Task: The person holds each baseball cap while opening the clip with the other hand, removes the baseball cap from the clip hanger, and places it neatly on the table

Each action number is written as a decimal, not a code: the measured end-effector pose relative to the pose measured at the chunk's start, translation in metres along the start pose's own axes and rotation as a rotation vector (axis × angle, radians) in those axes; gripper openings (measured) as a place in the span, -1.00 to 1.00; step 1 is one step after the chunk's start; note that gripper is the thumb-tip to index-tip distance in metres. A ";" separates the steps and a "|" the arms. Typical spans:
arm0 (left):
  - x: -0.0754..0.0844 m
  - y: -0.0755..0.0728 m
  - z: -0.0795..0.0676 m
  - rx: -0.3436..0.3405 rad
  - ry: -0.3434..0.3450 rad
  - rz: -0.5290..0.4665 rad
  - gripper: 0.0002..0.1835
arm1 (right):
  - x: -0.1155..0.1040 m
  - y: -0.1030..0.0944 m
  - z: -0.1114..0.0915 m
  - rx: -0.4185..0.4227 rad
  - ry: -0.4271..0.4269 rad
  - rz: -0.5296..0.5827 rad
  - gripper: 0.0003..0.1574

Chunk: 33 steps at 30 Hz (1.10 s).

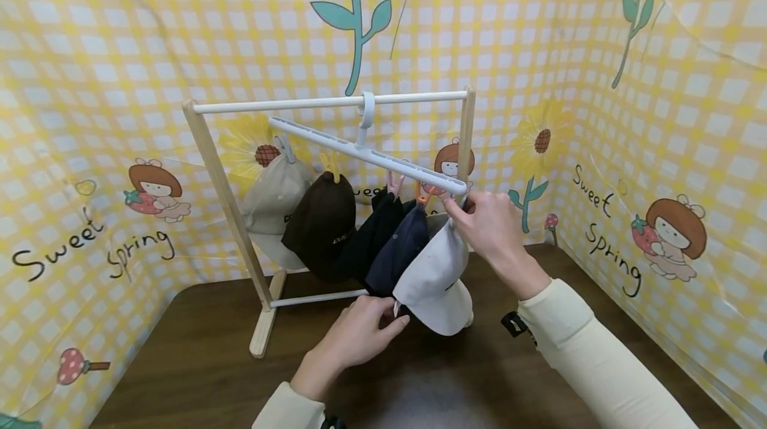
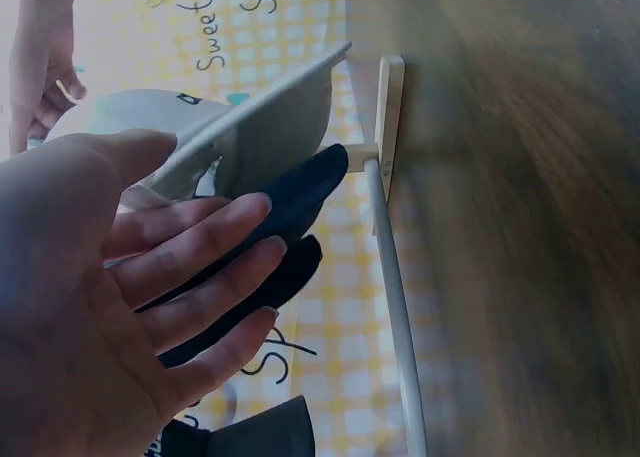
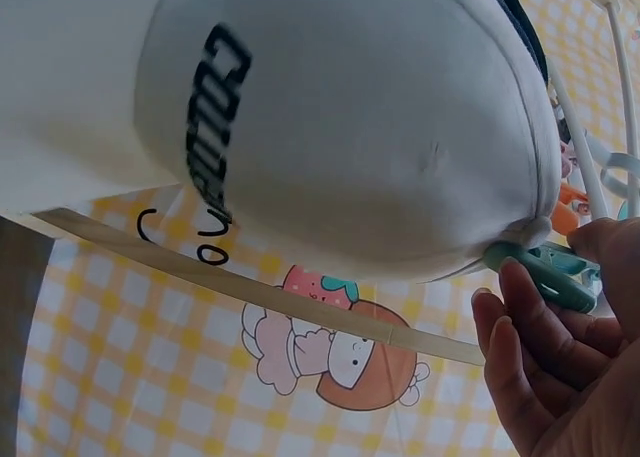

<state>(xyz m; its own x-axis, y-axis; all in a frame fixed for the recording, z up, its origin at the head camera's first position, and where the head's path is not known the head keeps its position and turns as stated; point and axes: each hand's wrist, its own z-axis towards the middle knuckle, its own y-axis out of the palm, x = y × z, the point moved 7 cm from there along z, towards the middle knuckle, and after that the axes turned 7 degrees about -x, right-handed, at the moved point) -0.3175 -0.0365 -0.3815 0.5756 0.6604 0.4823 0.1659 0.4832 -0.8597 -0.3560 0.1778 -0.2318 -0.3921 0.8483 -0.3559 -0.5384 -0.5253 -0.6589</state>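
Note:
A white baseball cap [image 1: 434,269] with dark lettering hangs at the near right end of a pale hanger bar [image 1: 323,139]. My right hand [image 1: 494,226] pinches a green clip [image 3: 545,277] at the cap's crown, close to the bar's end. Down at the cap's lower back edge is my left hand [image 1: 359,332], which holds that edge between thumb and fingers; part of the grip is hidden. Behind the white cap, a navy cap [image 1: 404,246], a black cap [image 1: 374,232], a dark brown cap [image 1: 326,216] and a beige cap [image 1: 272,199] hang in a row.
The hanger hooks over the white top rail [image 1: 275,105] of a wooden rack [image 1: 228,209], slanting toward me on the right. An orange clip [image 1: 423,196], a pink clip [image 1: 393,181] and a yellow clip [image 1: 329,166] hold caps. A brown table [image 1: 198,362] meets patterned cloth walls.

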 end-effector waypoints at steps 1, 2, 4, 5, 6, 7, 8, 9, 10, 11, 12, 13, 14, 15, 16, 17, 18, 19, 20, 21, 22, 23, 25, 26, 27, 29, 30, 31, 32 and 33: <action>-0.001 0.000 -0.002 -0.013 -0.005 -0.002 -0.76 | 0.000 0.000 0.000 -0.003 0.003 0.003 -0.37; -0.001 0.000 -0.003 -0.025 -0.008 -0.002 -0.76 | 0.000 0.001 0.000 -0.006 0.009 0.001 -0.36; 0.000 0.002 -0.004 -0.047 -0.002 -0.008 -0.77 | 0.001 0.001 0.000 -0.011 0.020 -0.005 -0.35; 0.001 0.004 -0.003 -0.052 0.007 -0.009 -0.77 | 0.001 0.000 0.001 -0.013 0.025 -0.009 -0.35; 0.001 0.005 -0.003 -0.057 0.012 -0.010 -0.75 | 0.001 0.000 0.001 -0.013 0.028 -0.009 -0.35; 0.002 0.006 -0.003 -0.060 0.015 -0.009 -0.75 | 0.002 0.000 0.001 -0.015 0.031 -0.011 -0.35; 0.002 0.008 -0.002 -0.066 0.018 -0.010 -0.74 | 0.002 0.001 0.001 -0.017 0.032 -0.013 -0.34; 0.002 0.009 -0.002 -0.072 0.020 -0.012 -0.73 | 0.002 0.001 0.001 -0.019 0.032 -0.010 -0.34; 0.003 0.011 -0.001 -0.076 0.021 -0.013 -0.74 | 0.002 0.001 0.001 -0.019 0.030 -0.009 -0.34; 0.003 0.012 -0.001 -0.079 0.023 -0.013 -0.75 | 0.003 0.002 0.001 -0.020 0.028 -0.007 -0.34; 0.004 0.014 0.000 -0.084 0.021 -0.011 -0.75 | 0.003 0.002 0.000 -0.020 0.026 -0.006 -0.34; 0.004 0.016 0.000 -0.087 0.019 -0.006 -0.75 | 0.003 0.002 0.000 -0.021 0.025 -0.005 -0.34; 0.004 0.017 0.001 -0.093 0.015 -0.002 -0.75 | 0.003 0.003 0.000 -0.021 0.023 -0.002 -0.34; 0.004 0.019 0.001 -0.094 0.012 0.002 -0.74 | 0.003 0.003 0.000 -0.020 0.021 0.001 -0.34; 0.004 0.020 0.002 -0.095 0.008 0.002 -0.72 | 0.003 0.003 0.000 -0.020 0.019 0.002 -0.35; 0.005 0.021 0.003 -0.096 0.008 -0.001 -0.70 | 0.003 0.002 0.000 -0.020 0.021 0.004 -0.35; 0.005 0.022 0.004 -0.099 0.007 -0.008 -0.69 | 0.003 0.002 0.001 -0.019 0.023 0.004 -0.35; 0.005 0.024 0.005 -0.099 0.010 -0.015 -0.69 | 0.003 0.002 0.001 -0.018 0.025 0.004 -0.35; 0.006 0.025 0.006 -0.100 0.016 -0.029 -0.70 | 0.004 0.001 0.001 -0.017 0.029 0.002 -0.36; 0.007 0.026 0.007 -0.102 0.027 -0.047 -0.71 | 0.004 0.001 0.001 -0.016 0.033 -0.001 -0.36; 0.008 0.028 0.009 -0.105 0.040 -0.070 -0.73 | 0.004 0.001 0.001 -0.013 0.036 -0.003 -0.36; 0.009 0.029 0.009 -0.105 0.052 -0.098 -0.75 | 0.005 0.001 0.002 -0.012 0.039 -0.004 -0.36; 0.009 0.032 0.011 -0.107 0.068 -0.152 -0.78 | 0.004 0.001 0.002 -0.012 0.042 -0.003 -0.35; 0.008 0.033 0.011 -0.108 0.069 -0.180 -0.79 | 0.004 0.002 0.002 -0.014 0.043 -0.003 -0.35; 0.007 0.034 0.011 -0.107 0.071 -0.202 -0.80 | 0.004 0.002 0.002 -0.016 0.043 -0.003 -0.35; 0.004 0.034 0.011 -0.096 0.063 -0.237 -0.78 | 0.003 0.003 0.001 -0.022 0.044 -0.003 -0.34; 0.003 0.034 0.011 -0.090 0.059 -0.244 -0.77 | 0.003 0.004 0.001 -0.024 0.047 -0.005 -0.34; 0.001 0.034 0.011 -0.083 0.053 -0.248 -0.77 | 0.003 0.004 0.000 -0.026 0.050 -0.008 -0.34; 0.000 0.035 0.011 -0.074 0.052 -0.251 -0.76 | 0.003 0.004 0.000 -0.028 0.053 -0.012 -0.34; 0.000 0.034 0.011 -0.060 0.053 -0.254 -0.77 | 0.003 0.004 0.000 -0.028 0.056 -0.016 -0.34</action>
<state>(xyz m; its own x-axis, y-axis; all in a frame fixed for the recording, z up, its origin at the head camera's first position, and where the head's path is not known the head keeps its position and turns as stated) -0.3209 -0.0137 -0.4093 0.5504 0.4908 0.6754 0.3566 0.5933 -0.7217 -0.3592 0.1780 -0.2357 -0.3412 0.8594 -0.3808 -0.5229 -0.5102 -0.6829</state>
